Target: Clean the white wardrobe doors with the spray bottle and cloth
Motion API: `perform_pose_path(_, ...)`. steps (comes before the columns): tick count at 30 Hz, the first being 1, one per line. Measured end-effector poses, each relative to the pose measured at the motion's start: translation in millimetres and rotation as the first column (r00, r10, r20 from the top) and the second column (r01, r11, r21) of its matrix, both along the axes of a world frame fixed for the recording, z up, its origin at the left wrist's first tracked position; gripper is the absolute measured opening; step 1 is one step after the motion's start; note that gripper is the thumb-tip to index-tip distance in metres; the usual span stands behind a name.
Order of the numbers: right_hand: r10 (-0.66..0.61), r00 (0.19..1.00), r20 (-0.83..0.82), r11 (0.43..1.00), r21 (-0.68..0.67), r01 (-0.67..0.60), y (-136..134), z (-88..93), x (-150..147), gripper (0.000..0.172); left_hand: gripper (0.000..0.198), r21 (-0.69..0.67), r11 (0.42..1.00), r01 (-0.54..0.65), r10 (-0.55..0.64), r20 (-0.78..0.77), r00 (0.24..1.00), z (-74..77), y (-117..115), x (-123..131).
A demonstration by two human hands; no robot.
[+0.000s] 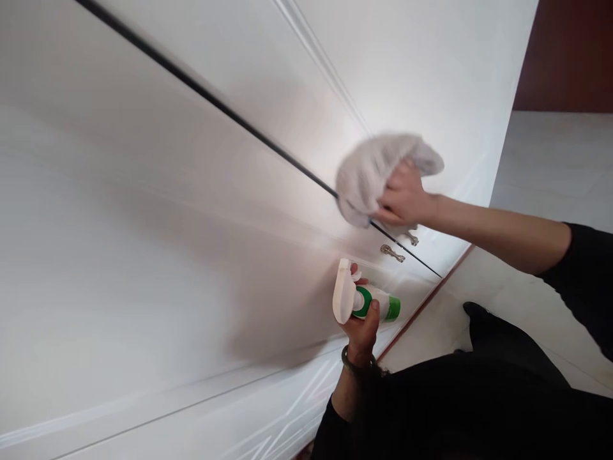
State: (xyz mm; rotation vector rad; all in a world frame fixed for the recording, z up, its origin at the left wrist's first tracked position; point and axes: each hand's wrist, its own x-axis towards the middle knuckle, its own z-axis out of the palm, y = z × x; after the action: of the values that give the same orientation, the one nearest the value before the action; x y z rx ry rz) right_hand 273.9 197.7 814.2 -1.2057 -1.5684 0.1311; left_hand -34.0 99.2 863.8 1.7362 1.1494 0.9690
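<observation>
A white spray bottle (343,294) with green bands is in my left hand (360,332). My fingers wrap around its neck just below the spray head, and the thumb lies along its side. My right hand (406,191) presses a pale, bunched cloth (366,176) against the white cabinet doors (268,223). That cloth covers part of the dark gap between the doors and looks slightly blurred. Just beside the cloth are two ornate metal handles, one on each side of the gap; the nearer handle (393,254) shows fully, the other is partly hidden.
A reddish-brown strip (426,297) runs along the cabinet's bottom edge. Pale floor tiles (555,166) lie to the right, below a dark red surface (567,57). My dark clothing fills the lower right.
</observation>
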Motion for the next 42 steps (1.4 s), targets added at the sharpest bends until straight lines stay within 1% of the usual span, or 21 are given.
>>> perform_pose_path(2,-0.105,0.993,0.053,0.978,0.185,0.094,17.5,49.4,-1.0,0.071,0.042,-0.004,1.0,-0.017,0.017,0.003,1.0,-1.3,0.2,-1.8)
perform_pose_path(3,-0.151,0.988,0.038,0.964,0.227,0.138,19.5,61.3,-7.1,0.071,0.041,-0.005,1.0,-0.023,0.023,0.003,1.0,-1.9,0.2,-2.5)
perform_pose_path(4,-0.177,0.984,0.0,0.958,0.227,0.172,16.2,63.2,-17.6,0.069,0.041,-0.005,1.0,-0.027,0.027,0.003,1.0,-2.5,0.1,-3.2)
perform_pose_path(6,-0.169,0.98,-0.108,0.977,0.111,0.181,-4.3,40.1,-50.5,0.066,0.043,-0.003,1.0,-0.027,0.027,0.008,1.0,-3.2,0.1,-4.6)
perform_pose_path(8,-0.077,0.976,-0.206,0.997,-0.034,0.072,-34.3,-3.9,-89.6,0.067,0.043,-0.011,1.0,-0.009,0.009,0.007,1.0,-3.2,0.2,-5.5)
perform_pose_path(10,0.004,0.975,-0.222,0.995,-0.096,-0.026,-59.6,-45.9,-121.0,0.069,0.041,-0.02,1.0,0.018,-0.018,0.008,1.0,-2.2,0.5,-5.7)
perform_pose_path(12,0.074,0.973,-0.22,0.986,-0.129,-0.104,-69.9,-67.5,-135.2,0.07,0.039,-0.028,0.999,0.038,-0.038,0.019,0.999,-0.8,0.6,-5.3)
perform_pose_path(13,0.106,0.972,-0.21,0.981,-0.136,-0.136,-68.2,-67.8,-135.3,0.071,0.038,-0.026,0.999,0.04,-0.039,0.03,0.999,-0.1,0.6,-5.0)
perform_pose_path(15,0.156,0.977,-0.145,0.978,-0.117,-0.173,-53.1,-47.4,-125.2,0.072,0.036,-0.014,1.0,0.026,-0.025,0.052,0.998,0.8,0.3,-4.5)
perform_pose_path(18,0.179,0.983,-0.032,0.983,-0.034,-0.18,-13.1,20.3,-98.5,0.067,0.032,-0.003,1.0,0.001,0.0,0.065,0.998,1.2,-1.0,-4.5)
perform_pose_path(21,0.039,0.999,0.037,0.99,0.136,-0.044,22.3,86.1,-76.1,0.06,0.036,0.004,1.0,-0.017,0.017,0.077,0.997,2.0,-3.1,-4.6)
perform_pose_path(23,-0.084,0.995,0.047,0.976,0.203,0.073,30.2,99.1,-70.3,0.061,0.036,0.017,0.999,-0.032,0.031,0.078,0.996,3.6,-4.4,-4.1)
perform_pose_path(25,-0.162,0.987,-0.018,0.977,0.138,0.163,22.0,78.8,-73.1,0.063,0.035,0.019,0.999,-0.037,0.035,0.076,0.997,6.8,-5.1,-2.5)
perform_pose_path(27,-0.203,0.972,-0.117,0.979,0.014,0.206,2.2,35.2,-82.0,0.065,0.035,0.017,1.0,-0.026,0.025,0.079,0.997,11.5,-5.1,0.6)
perform_pose_path(30,-0.241,0.952,-0.19,0.97,-0.046,0.237,-26.0,-25.7,-95.3,0.066,0.044,0.037,0.999,-0.016,0.012,0.098,0.995,19.5,-4.6,6.4)
perform_pose_path(32,-0.27,0.94,-0.207,0.963,-0.043,0.266,-28.5,-33.5,-97.3,0.062,0.05,0.046,0.999,-0.016,0.011,0.11,0.994,23.3,-4.8,9.7)
perform_pose_path(34,-0.294,0.936,-0.193,0.955,-0.008,0.298,-14.1,-7.0,-90.6,0.056,0.048,0.039,0.999,-0.012,0.008,0.107,0.994,24.7,-5.8,11.7)
perform_pose_path(37,-0.355,0.928,-0.112,0.914,0.164,0.37,23.6,68.1,-68.5,0.052,0.047,0.037,0.999,-0.019,0.015,0.101,0.995,22.9,-8.4,12.7)
perform_pose_path(39,-0.409,0.91,-0.072,0.863,0.294,0.411,41.5,106.4,-55.1,0.052,0.05,0.055,0.998,-0.027,0.021,0.11,0.994,20.8,-10.0,12.0)
perform_pose_path(40,-0.429,0.901,-0.065,0.843,0.331,0.425,44.2,114.0,-51.4,0.052,0.051,0.067,0.997,-0.031,0.024,0.11,0.994,20.2,-10.6,11.4)
perform_pose_path(42,-0.452,0.891,-0.05,0.836,0.324,0.443,35.7,101.9,-51.5,0.052,0.047,0.082,0.996,-0.045,0.037,0.102,0.994,20.2,-11.1,9.7)
